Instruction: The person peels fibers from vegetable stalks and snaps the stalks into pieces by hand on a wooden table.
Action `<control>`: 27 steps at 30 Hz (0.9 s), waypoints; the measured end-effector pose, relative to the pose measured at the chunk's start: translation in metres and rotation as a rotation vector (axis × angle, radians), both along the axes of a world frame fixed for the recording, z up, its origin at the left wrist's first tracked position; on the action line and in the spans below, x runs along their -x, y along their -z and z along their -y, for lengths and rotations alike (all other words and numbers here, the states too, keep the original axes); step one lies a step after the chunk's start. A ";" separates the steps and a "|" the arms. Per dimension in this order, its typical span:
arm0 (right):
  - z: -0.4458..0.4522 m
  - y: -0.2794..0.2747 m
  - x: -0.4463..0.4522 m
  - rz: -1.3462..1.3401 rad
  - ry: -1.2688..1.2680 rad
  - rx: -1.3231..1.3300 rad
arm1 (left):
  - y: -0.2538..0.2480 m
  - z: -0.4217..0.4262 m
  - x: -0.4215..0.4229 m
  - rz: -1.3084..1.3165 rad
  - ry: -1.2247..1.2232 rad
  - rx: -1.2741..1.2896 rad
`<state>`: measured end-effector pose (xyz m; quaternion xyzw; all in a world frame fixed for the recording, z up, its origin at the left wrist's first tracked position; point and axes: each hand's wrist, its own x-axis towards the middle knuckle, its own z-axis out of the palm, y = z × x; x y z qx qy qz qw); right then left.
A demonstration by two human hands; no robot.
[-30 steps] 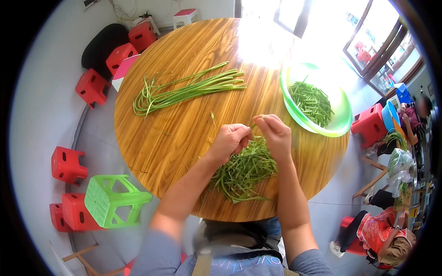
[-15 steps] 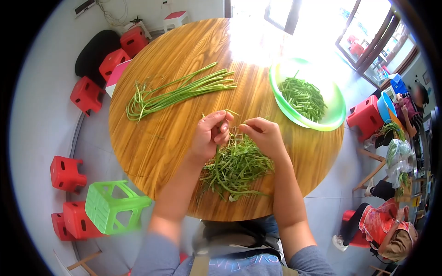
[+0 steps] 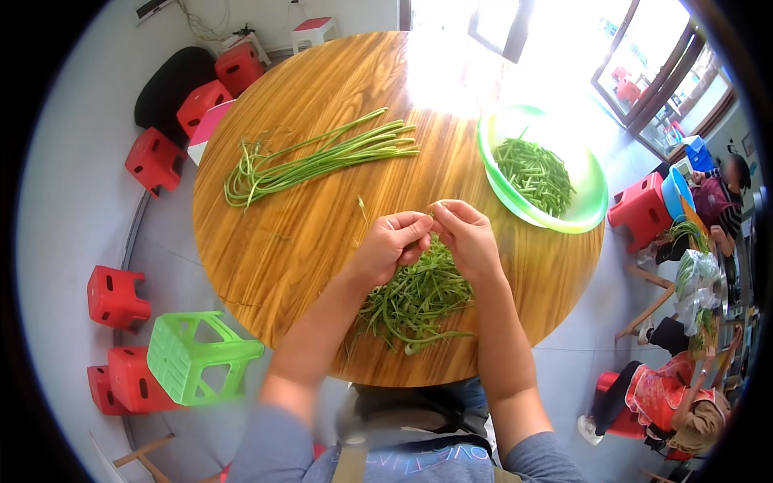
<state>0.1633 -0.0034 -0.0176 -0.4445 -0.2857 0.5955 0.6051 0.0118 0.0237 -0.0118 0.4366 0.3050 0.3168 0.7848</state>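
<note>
Over the near middle of the table, my left hand (image 3: 396,243) and my right hand (image 3: 465,235) meet at the fingertips. Both are closed in a pinch; a tiny greenish bit seems to show between them, but what they hold is mostly hidden. Just below my hands lies a tangled pile of thin green stems and trimmings (image 3: 419,302). Long green stalks, looking like garlic scapes (image 3: 338,153), lie in a bundle farther back on the left. To the right, a green-rimmed bowl (image 3: 592,211) contains short cut green pieces (image 3: 531,173).
The round wooden table (image 3: 266,266) carries small loose scraps (image 3: 362,211). Red stools (image 3: 153,161) and a green stool (image 3: 189,362) stand on the left. At far right, two people sit beside greens in a plastic bag (image 3: 696,274) and a blue basin (image 3: 675,189).
My left hand has moved right and turned, and my right hand has come slightly up and left, so the fingertips now meet. The yellowish stem end at my left fingers no longer shows.
</note>
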 end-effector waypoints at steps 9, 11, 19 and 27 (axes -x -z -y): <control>0.002 0.000 -0.001 0.251 0.117 -0.364 | 0.014 -0.002 -0.002 0.080 -0.096 0.081; 0.002 0.006 0.003 0.394 0.034 -0.469 | 0.018 -0.005 0.000 0.129 -0.159 0.078; 0.018 -0.018 -0.010 0.410 -0.701 -0.464 | 0.019 -0.031 0.020 0.417 -0.311 0.322; 0.013 -0.012 -0.009 0.376 -0.459 -0.204 | 0.016 -0.031 0.029 0.390 -0.184 0.241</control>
